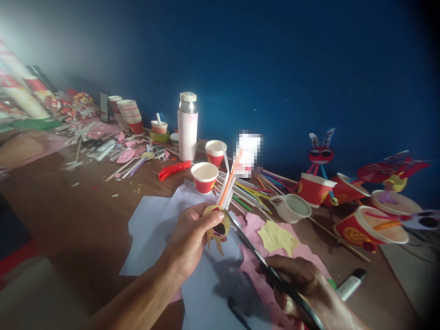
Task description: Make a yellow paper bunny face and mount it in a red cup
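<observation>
My left hand (190, 240) is closed on a small yellow paper cut-out (216, 227) with a dark hole in it, and several straws (227, 188) rise from the same grip. My right hand (299, 284) is closed round the handles of black scissors (247, 245), whose blades point up-left and reach the yellow cut-out. Both hands hover over white paper sheets (154, 224) and a pink sheet (254, 275) on the brown table. A loose yellow scrap (277, 236) lies on the pink sheet.
Red paper cups (204, 176), a white-and-pink flask (187, 126), a red cutter (174, 168), coloured sticks (250, 190), a white cup (292, 207) and a marker (350, 284) lie nearby. Decorated cup figures (318, 181) stand at right, paper scraps (103, 146) at left.
</observation>
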A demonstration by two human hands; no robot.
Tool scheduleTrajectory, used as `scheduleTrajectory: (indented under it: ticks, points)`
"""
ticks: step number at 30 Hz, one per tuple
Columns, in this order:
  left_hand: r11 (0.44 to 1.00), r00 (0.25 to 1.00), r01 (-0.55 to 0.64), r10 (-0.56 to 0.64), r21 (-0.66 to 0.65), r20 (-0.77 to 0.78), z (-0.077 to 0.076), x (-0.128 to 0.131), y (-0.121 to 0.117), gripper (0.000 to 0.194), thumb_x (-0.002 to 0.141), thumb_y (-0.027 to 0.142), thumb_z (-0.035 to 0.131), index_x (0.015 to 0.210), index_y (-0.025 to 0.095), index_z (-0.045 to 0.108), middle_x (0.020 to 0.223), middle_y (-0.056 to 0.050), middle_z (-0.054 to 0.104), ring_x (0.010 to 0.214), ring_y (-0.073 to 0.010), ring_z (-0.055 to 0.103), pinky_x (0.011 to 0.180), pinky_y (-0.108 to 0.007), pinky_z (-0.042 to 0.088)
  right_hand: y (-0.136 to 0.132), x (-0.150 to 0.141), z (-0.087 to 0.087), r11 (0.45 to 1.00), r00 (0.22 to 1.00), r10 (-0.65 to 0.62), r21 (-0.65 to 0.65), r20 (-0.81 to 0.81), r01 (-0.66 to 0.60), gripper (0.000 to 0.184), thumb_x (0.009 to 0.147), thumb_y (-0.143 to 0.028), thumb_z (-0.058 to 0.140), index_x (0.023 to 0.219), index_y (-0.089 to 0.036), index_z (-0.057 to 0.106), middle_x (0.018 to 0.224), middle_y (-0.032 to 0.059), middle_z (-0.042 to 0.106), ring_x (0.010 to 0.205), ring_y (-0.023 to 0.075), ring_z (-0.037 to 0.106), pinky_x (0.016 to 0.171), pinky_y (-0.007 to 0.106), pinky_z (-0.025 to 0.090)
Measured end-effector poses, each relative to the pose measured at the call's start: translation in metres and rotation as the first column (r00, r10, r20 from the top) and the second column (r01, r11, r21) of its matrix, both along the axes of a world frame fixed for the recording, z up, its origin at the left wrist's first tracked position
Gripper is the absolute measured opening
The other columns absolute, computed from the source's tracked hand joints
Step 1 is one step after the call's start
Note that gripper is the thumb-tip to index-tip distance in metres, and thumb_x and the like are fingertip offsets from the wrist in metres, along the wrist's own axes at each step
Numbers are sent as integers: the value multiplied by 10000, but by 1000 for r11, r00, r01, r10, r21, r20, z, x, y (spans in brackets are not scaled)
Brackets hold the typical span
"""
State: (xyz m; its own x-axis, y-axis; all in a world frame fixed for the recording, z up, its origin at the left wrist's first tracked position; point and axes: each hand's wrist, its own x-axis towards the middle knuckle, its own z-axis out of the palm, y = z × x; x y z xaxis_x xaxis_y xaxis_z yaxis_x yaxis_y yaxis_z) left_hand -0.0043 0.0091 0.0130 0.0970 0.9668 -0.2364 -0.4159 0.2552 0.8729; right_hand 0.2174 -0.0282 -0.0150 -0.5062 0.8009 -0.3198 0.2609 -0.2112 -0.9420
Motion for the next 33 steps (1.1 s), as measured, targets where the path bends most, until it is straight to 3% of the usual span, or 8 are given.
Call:
scheduleTrajectory:
  ticks: [9,13,19,25,28,33]
  points:
    - [1000,1000,2,-1,-22,16,2,0,1,173,656,278,722,623,156,604,531,28,573,491,-100,528,491,-208,436,-1,3,-9,999,994,-33,-17,-109,31,508,647,-553,732,924,-140,628,508,-46,464,355,51,388,340,156,353]
    - [999,997,-22,25,-42,78,1,0,3,185,647,265,758,647,157,607,561,37,573,509,-95,525,508,-214,434,1,7,-11,997,981,-74,-7,-182,74,503,658,-498,747,993,-153,601,512,-56,455,337,56,392,326,159,351]
    - [994,985,-86,95,-72,146,-2,-1,7,244,629,298,805,702,139,635,610,13,600,525,-102,539,517,-228,443,6,1,3,997,994,-76,14,-81,77,306,656,-382,725,815,-166,578,552,-43,477,409,67,414,373,166,371]
    - [987,976,-146,156,-71,153,-7,-4,9,199,665,291,786,769,160,678,662,14,638,553,-109,577,514,-227,483,4,0,1,998,998,-57,-30,-15,57,373,637,-278,694,986,-170,618,636,-27,533,529,97,451,480,192,392]
    - [986,973,-155,164,-67,162,-6,-3,9,183,658,271,788,757,157,684,656,15,643,556,-103,584,521,-215,484,4,2,-3,997,996,-77,-25,-50,76,402,648,-334,726,1004,-181,617,649,-34,506,550,97,441,494,187,394]
    - [981,969,-182,189,-60,161,-4,-2,9,164,640,246,785,716,145,680,633,17,618,551,-107,570,515,-221,491,4,1,-3,1000,970,-11,-24,-241,5,527,664,-652,665,867,-178,559,533,-58,474,392,53,387,387,158,338]
